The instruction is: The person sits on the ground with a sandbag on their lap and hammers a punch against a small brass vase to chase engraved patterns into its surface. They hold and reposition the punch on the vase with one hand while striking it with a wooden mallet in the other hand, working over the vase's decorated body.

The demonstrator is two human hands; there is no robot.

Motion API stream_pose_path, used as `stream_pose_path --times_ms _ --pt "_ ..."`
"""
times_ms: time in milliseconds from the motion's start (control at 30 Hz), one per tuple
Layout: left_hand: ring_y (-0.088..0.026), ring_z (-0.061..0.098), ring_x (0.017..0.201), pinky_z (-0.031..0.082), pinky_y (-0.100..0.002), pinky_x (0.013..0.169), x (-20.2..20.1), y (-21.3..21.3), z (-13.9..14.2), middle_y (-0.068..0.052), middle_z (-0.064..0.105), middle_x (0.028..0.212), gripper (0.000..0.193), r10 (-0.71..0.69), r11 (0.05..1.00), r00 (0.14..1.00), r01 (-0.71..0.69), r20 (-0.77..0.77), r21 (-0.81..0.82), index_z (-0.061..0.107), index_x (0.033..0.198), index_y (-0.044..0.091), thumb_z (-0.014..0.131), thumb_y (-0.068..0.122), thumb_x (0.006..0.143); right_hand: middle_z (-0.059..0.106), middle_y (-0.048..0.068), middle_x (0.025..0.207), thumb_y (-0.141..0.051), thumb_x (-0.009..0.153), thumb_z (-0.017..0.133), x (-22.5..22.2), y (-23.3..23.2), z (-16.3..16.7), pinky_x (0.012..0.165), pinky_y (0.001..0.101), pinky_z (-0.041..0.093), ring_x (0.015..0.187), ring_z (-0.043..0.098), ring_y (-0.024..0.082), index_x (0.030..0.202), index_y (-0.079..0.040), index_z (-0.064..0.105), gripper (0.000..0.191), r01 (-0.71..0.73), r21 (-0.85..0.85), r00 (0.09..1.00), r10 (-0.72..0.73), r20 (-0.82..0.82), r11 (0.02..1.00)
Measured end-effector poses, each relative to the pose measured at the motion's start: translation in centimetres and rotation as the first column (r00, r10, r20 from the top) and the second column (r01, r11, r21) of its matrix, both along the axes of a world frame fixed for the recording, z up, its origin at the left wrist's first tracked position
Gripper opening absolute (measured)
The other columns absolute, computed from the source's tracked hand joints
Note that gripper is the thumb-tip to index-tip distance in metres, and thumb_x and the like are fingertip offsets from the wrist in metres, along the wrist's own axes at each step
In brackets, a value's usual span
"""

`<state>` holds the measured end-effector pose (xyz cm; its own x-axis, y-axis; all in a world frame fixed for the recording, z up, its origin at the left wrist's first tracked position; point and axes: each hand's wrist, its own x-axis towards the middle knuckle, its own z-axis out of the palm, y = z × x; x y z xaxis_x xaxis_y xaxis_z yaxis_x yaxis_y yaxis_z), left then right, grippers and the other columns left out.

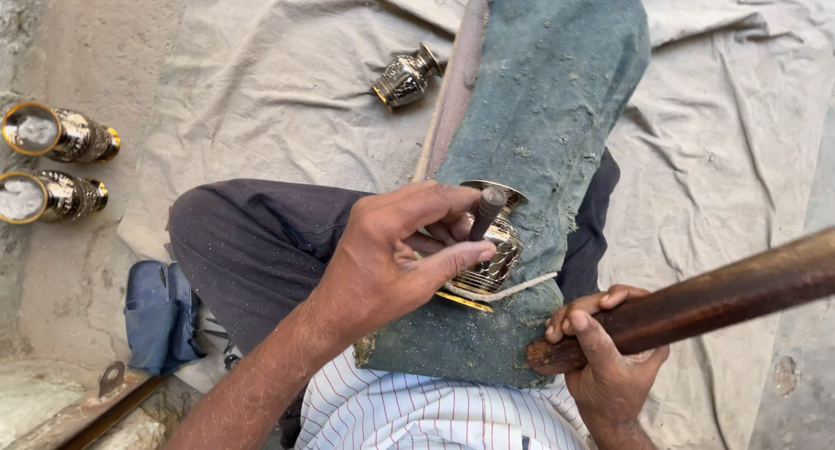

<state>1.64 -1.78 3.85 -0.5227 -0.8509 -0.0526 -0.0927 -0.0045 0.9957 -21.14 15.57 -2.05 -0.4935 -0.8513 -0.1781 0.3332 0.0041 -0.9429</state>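
Between left fingers (452,260): punch (485,213) on vase (494,257) | right hand (609,363): stick (704,302)

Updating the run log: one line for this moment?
left hand: holds chisel on brass vase | right hand: grips wooden mallet

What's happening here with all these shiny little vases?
A person sits on a grey cloth with a blue-green padded board over the lap. The left hand holds a thin dark metal punch against a small engraved brass vase tied to the board with cord. The right hand grips a thick brown wooden stick. Three similar vases lie nearby.
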Motion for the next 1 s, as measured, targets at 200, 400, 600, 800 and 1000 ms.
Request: stream_pose_path --times_ms 200,400,600,800,1000 --pt "-0.012 0.076 0.089 0.065 -0.025 0.072 -1.5 0.7 1.1 -0.006 0.075 0.102 0.044 -0.05 0.982 0.986 0.078 0.158 -0.174 0.068 0.127 0.006 0.083 0.017 0.088 0.066 0.016 0.086 0.005 0.09 0.072 -2.5 -0.4 1.9 0.065 0.0357 0.059 0.071 0.067 0.022 0.122 0.001 0.053 0.038 -0.038 0.25 0.98 0.086 -0.181 0.967" --pt "-0.013 0.077 0.087 0.067 -0.026 0.074 -2.0 1.1 1.6 -0.006 0.073 0.098 0.04 -0.04 0.975 0.966 0.094 0.256 -0.203 0.065 0.126 0.007 0.08 0.018 0.09 0.07 0.011 0.092 0.004 0.083 0.077 -6.3 -0.4 6.9 0.064 0.0333 0.065 0.083 0.074 0.02 0.113 0.002 0.056 0.037 -0.138 0.377 0.764 0.341 -0.548 0.916" --pt "-0.017 0.072 0.081 0.063 -0.031 0.072 -2.7 2.1 1.8 -0.006 0.067 0.095 0.039 0.047 0.89 0.952 0.097 0.302 -0.446 0.064 0.131 0.011 0.078 0.017 0.096 0.07 0.012 0.091 0.004 0.079 0.079 -9.7 -2.8 8.4 0.079 0.0318 0.061 0.083 0.073 0.02 0.114 0.003 0.059 0.04 -0.1 0.525 0.333 0.526 -0.782 0.845" --pt "-0.019 0.066 0.069 0.059 -0.035 0.062 -2.8 2.2 1.8 -0.006 0.06 0.084 0.041 0.058 0.895 0.93 0.113 0.363 -0.432 0.064 0.133 0.013 0.078 0.017 0.095 0.069 0.015 0.091 0.006 0.079 0.074 -9.7 -6.3 10.4 0.072 0.0315 0.056 0.075 0.071 0.02 0.124 0.003 0.065 0.046 -0.068 0.589 0.152 0.592 -0.792 0.805" --pt "-0.02 0.066 0.071 0.059 -0.036 0.064 -2.7 2.1 1.7 -0.006 0.058 0.085 0.041 0.038 0.883 0.929 0.141 0.369 -0.448 0.063 0.132 0.014 0.078 0.018 0.095 0.068 0.014 0.091 0.008 0.079 0.071 -9.2 -6.9 10.4 0.068 0.0293 0.056 0.075 0.07 0.017 0.123 0.002 0.063 0.045 -0.182 0.533 0.207 0.562 -0.801 0.827"
